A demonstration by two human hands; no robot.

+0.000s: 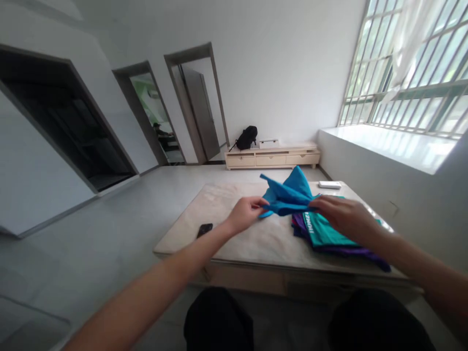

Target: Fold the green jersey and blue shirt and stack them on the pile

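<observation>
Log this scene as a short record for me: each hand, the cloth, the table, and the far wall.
Left hand: pinching one side of the blue cloth
Right hand: gripping the other side
Blue cloth: creased, held up above the table
Table, right: fabric stack, teal on top with white lettering, purple below
Table, left: dark phone-like object
Table, far right: white oblong object
Far wall: low wooden cabinet bearing a black backpack and a white box
</observation>
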